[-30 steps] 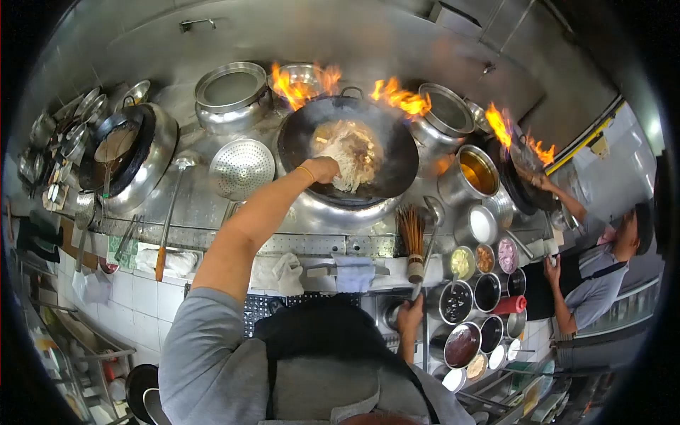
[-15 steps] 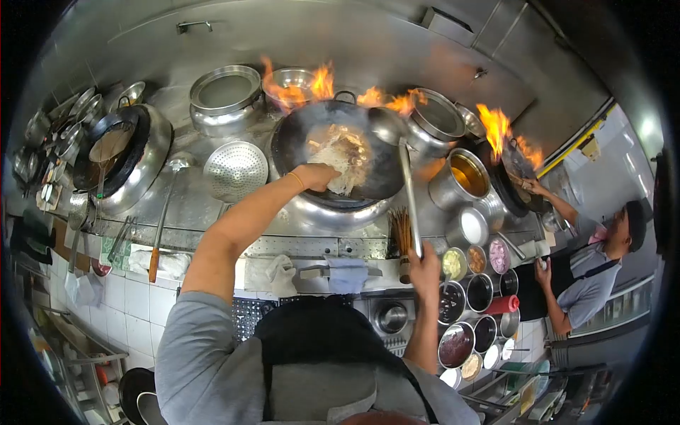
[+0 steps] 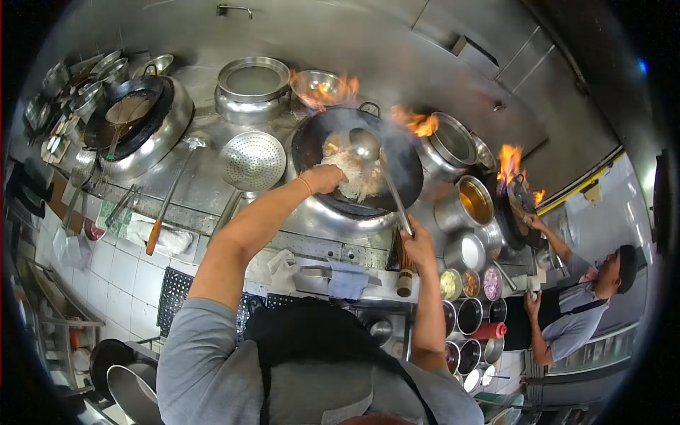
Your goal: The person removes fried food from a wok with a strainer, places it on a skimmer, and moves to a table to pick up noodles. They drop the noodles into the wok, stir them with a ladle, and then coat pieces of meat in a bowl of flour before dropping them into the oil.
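Steel stove [image 3: 209,190], L hand [image 3: 322,178] on wok [image 3: 405,166], R hand [image 3: 418,244] gripping ladle [image 3: 367,144]

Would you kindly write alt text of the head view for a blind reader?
A person's left hand holds the near edge of a flaming wok of noodles, while the right hand holds a ladle over it. A second person cooks at right.

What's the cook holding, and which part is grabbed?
The right hand grips the ladle by its long handle's near end; the left hand holds the wok at its near rim.
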Demonstrator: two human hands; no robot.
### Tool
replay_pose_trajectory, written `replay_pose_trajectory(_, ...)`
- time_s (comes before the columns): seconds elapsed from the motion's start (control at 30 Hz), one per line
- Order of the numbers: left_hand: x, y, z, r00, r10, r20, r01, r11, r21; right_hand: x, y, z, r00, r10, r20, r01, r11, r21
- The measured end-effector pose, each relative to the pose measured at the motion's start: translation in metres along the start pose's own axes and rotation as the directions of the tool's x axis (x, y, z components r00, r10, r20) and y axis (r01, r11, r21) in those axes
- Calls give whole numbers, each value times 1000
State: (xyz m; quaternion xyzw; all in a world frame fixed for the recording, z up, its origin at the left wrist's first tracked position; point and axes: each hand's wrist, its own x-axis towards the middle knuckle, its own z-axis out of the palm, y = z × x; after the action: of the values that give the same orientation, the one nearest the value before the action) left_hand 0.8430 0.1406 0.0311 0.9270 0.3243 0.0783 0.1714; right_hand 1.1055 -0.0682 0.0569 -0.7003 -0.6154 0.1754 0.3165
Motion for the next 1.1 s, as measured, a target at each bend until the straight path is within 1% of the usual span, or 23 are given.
replay_pose_trajectory(0.03, 1, -1, 5, 999, 21, 40, -22, 1000, 22, 7, 3, 5, 1000, 0, 0, 0, 1000, 0)
replay_pose_trajectory(0.07, -3, 5, 0, 998, -3, 56, 3, 1000, 9, 16, 2, 12, 998, 16, -68, -18, 999, -30)
replay_pose_trajectory(0.1, 1, 4, 2, 998, 7, 61, -8, 1000, 11, 25, -4, 16, 989, 31, -142, -40, 997, -59)
replay_pose_trajectory(0.13, 4, 1, 4, 998, 4, 63, -5, 1000, 22, 33, -10, 17, 988, 40, -151, -49, 997, -57)
replay_pose_trajectory(0.2, 9, -2, 10, 997, 11, 71, -14, 999, 40, 46, -29, 16, 968, 215, -132, -234, 959, -158)
replay_pose_trajectory(0.23, 12, -3, 10, 997, 17, 77, -22, 998, 58, 52, -23, 19, 965, 218, -142, -239, 959, -153)
replay_pose_trajectory(0.3, 14, 1, 9, 996, 31, 82, -37, 996, 75, 60, -16, 24, 988, 140, -58, -150, 954, -258)
replay_pose_trajectory(0.33, 14, 4, 9, 996, -9, 85, 4, 998, 58, 60, -11, 23, 988, 139, -65, -152, 953, -261)
replay_pose_trajectory(0.37, 15, 6, 9, 995, -50, 89, 47, 998, 36, 53, -23, 17, 992, 123, -33, -127, 941, -314)
replay_pose_trajectory(0.4, 16, 6, 12, 995, -49, 84, 47, 998, 30, 48, -30, 13, 994, 108, 4, -99, 925, -368)
replay_pose_trajectory(0.47, 14, 7, 14, 1000, -20, 23, 19, 999, 30, 39, -30, 8, 996, 86, 15, -74, 926, -370)
replay_pose_trajectory(0.5, 13, 9, 13, 1000, -26, 17, 26, 999, 28, 35, -31, 6, 998, 66, 22, -53, 930, -363)
replay_pose_trajectory(0.57, 17, 18, 11, 996, -44, 72, 37, 995, 96, 20, -34, 2, 998, 63, 26, -50, 936, -350)
replay_pose_trajectory(0.6, 20, 17, 12, 997, -45, 70, 39, 995, 94, 12, -38, -1, 997, 66, 26, -54, 941, -335)
replay_pose_trajectory(0.67, 27, 15, 19, 991, -43, 129, 26, 991, 127, -1, -49, -4, 998, 55, 19, -46, 942, -333)
replay_pose_trajectory(0.83, 40, 11, 29, 993, -15, 120, 3, 995, 102, -22, -42, 0, 997, 74, -9, -73, 946, -315)
replay_pose_trajectory(0.9, 43, 10, 31, 994, -9, 109, -1, 995, 95, -29, -40, -3, 988, 148, -45, -155, 948, -277)
replay_pose_trajectory(0.93, 44, 10, 32, 993, -15, 120, 3, 995, 104, -34, -37, -5, 988, 149, -45, -155, 949, -276)
replay_pose_trajectory(1.0, 50, 6, 32, 991, -27, 128, 12, 993, 115, -40, -35, -10, 992, 71, -108, -93, 972, -218)
replay_pose_trajectory(1.03, 51, 5, 33, 989, -41, 145, 22, 992, 126, -45, -36, -14, 992, 71, -100, -92, 972, -216)
replay_pose_trajectory(1.1, 45, 4, 33, 985, -62, 164, 40, 990, 135, -55, -44, -26, 974, 225, -23, -223, 938, -267)
